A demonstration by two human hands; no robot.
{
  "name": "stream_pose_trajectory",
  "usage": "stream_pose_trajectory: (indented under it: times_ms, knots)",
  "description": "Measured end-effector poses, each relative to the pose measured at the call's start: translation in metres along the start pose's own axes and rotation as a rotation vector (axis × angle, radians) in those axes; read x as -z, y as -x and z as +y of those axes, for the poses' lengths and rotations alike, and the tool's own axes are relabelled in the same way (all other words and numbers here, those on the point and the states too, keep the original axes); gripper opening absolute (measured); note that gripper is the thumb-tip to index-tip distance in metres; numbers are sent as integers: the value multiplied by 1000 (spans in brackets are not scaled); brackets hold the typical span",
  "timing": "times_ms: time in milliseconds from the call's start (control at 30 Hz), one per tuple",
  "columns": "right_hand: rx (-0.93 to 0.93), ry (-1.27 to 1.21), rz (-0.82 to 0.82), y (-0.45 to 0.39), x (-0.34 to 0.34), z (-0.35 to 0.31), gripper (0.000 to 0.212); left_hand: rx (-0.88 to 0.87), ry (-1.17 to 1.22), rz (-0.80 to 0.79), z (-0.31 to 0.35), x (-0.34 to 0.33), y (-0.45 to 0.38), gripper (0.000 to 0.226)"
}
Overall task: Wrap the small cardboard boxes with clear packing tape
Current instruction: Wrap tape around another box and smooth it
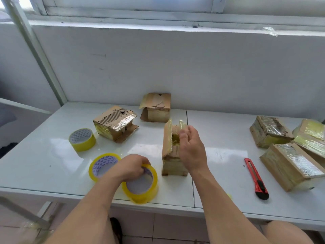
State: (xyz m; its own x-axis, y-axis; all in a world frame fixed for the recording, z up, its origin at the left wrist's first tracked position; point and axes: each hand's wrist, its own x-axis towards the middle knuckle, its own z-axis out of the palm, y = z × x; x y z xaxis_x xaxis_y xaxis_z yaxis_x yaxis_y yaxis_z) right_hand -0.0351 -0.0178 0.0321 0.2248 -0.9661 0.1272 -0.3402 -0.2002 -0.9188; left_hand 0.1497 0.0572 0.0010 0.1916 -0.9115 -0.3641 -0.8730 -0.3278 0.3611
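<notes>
A small cardboard box (169, 152) with open top flaps stands upright at the table's middle. My right hand (191, 148) is against its right side, fingers curled at the right flap near the top. My left hand (131, 167) grips the upper rim of a yellowish clear tape roll (143, 189) that rests near the front edge. A second tape roll (102, 165) lies flat just left of that hand. A third roll (82, 139) sits further left.
Two worn open boxes sit behind, one (115, 123) at left and one (156, 107) by the wall. Three tape-wrapped boxes (288, 166) are grouped at the right. A red utility knife (256, 178) lies right of my forearm. The white table (52, 155) abuts a white wall.
</notes>
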Motion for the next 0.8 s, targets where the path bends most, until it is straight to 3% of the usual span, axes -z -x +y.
stream_pose_trajectory:
  times_ms: [100,200,267,367,500,733,800]
  knots:
    - [-14,-42,-7,4,4,-8,46,-27,384,-34,-13,20,8,18]
    - [-5,-95,21,6,5,-8,44,-97,823,62,-15,46,14,22]
    - [-34,-161,7,10,6,-6,49,-167,1020,153,-8,62,10,22]
    - [-59,-246,-16,17,11,-3,71,-281,1216,170,14,73,-2,30]
    - [-67,-351,-132,20,17,-9,84,-335,1289,160,46,73,-18,35]
    - [-116,-465,-241,17,32,-16,46,-295,1314,208,83,51,-41,27]
    - [-155,-562,-257,16,37,-14,45,-290,1277,190,84,43,-44,25]
